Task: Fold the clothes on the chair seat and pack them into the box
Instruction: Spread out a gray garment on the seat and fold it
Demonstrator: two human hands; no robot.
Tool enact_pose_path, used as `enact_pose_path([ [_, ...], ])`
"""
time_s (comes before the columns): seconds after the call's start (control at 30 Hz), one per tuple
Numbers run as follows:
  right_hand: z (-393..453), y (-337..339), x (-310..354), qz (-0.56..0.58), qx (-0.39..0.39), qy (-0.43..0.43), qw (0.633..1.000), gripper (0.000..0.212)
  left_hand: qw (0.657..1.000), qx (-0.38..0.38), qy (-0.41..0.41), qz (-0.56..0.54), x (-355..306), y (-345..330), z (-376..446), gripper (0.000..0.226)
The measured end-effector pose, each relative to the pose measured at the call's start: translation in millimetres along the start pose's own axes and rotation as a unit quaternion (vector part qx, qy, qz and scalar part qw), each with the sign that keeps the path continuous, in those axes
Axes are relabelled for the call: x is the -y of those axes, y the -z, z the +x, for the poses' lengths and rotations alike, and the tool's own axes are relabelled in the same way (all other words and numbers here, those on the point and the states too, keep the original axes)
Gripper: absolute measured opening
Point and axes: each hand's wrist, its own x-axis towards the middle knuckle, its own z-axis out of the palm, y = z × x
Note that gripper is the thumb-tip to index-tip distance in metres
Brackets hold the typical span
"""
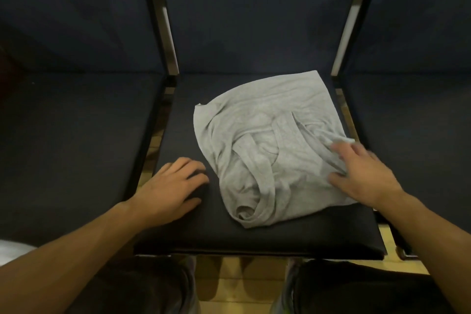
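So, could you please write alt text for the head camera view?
A crumpled grey garment lies on a dark chair seat. The right hand rests on its right edge, and the left hand rests on the seat beside it.

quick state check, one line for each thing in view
crumpled grey cotton garment: lies loosely bunched, not neatly folded, on the seat
black padded chair seat: bears the garment and both hands
left hand: flat on the bare seat, beside the garment
right hand: fingers spread, resting on the garment's right edge, blurred
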Motion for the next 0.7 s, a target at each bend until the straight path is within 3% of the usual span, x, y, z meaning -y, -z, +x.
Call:
enact_pose_path([
  [0.1,-19.5,-3.7,50.3,-0.054,-0.16,0.199,0.965,0.035,1.0,0.008,0.0,-0.006,-0.2,-9.4,7.7,0.056],
  [0.17,-38.5,-22.3,82.1,-0.038,-0.14,0.283,0.948,0.024,1.0,0.0,-0.01,0.003,-6.2,-14.9,14.0,0.054],
  [0.27,-58.8,-53.8,101.1,-0.049,-0.017,0.281,0.958,0.047,0.997,-0.046,-0.042,0.049,-9.5,-14.9,23.6,0.041],
  [0.37,-67.4,-66.9,94.5,-0.063,0.012,0.282,0.957,0.062,0.991,-0.066,-0.071,0.094,-3.5,-11.8,32.8,0.027],
  [0.53,-64.5,-72.9,78.7,-0.042,-0.033,0.295,0.954,0.036,0.992,-0.074,-0.072,0.075,16.4,-11.8,29.9,0.023],
  [0.7,-54.9,-70.1,67.6,-0.016,-0.044,0.323,0.945,0.024,0.999,0.022,-0.019,0.032,26.4,1.1,6.1,0.048],
])
